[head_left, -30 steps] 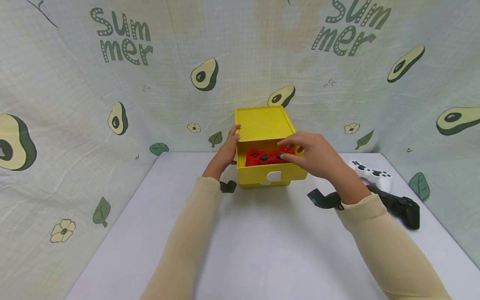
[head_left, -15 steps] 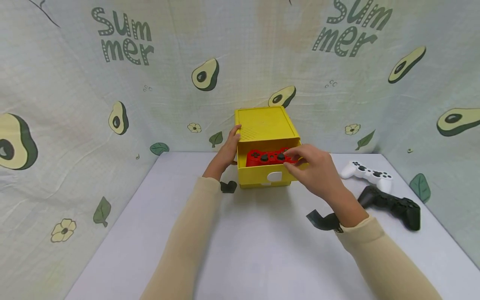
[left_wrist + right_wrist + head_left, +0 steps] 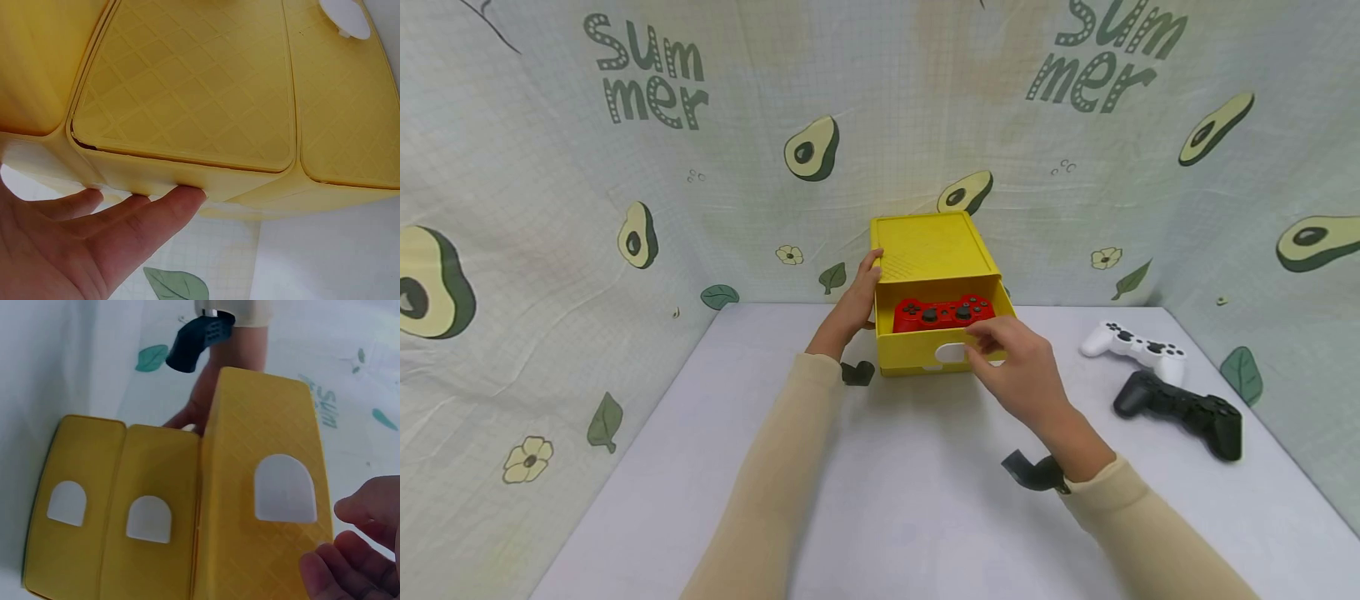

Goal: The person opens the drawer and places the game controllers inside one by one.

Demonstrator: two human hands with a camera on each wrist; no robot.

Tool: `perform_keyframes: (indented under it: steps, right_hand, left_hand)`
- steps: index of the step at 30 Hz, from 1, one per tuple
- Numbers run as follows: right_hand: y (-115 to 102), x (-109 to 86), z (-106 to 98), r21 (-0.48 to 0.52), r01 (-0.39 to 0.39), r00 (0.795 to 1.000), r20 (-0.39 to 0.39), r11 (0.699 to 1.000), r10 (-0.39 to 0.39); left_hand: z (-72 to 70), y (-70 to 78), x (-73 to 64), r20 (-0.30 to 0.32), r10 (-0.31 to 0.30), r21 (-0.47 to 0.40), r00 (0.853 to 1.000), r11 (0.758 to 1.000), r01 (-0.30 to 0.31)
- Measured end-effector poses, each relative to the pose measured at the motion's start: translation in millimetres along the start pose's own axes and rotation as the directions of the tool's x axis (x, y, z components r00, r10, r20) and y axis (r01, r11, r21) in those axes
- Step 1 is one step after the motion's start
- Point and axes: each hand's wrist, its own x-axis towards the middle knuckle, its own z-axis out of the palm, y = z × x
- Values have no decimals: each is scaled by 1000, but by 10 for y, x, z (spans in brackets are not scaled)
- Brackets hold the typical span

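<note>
A small yellow drawer cabinet (image 3: 931,246) stands at the back of the table, its top drawer (image 3: 906,350) pulled out. A red game controller (image 3: 928,317) lies inside that drawer. My left hand (image 3: 850,308) rests against the cabinet's left side; in the left wrist view its fingers (image 3: 169,212) touch the side wall. Nearest to my right hand (image 3: 1026,371) is the right part of the drawer front, beside the white tab (image 3: 284,490). Its fingers are loosely bent with nothing between them, and I cannot tell whether they touch the drawer.
On the table's right side lie a white game controller (image 3: 1135,348) and, closer to me, a black one (image 3: 1180,412). Two lower drawers (image 3: 150,469) with white tabs are shut. A printed cloth (image 3: 737,167) hangs behind and beside the table (image 3: 895,500).
My right hand has drawn back from over the red controller, moving down and toward me to the drawer's front. The left hand, the cabinet and the red controller have stayed in place.
</note>
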Motion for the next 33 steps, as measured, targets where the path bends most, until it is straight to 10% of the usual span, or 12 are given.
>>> perform_keyframes:
  steps: [33]
  right_hand:
    - [-22, -199, 391, 3, -53, 986, -157, 999, 53]
  left_hand:
    - [10, -11, 5, -12, -6, -14, 1000, 1000, 6]
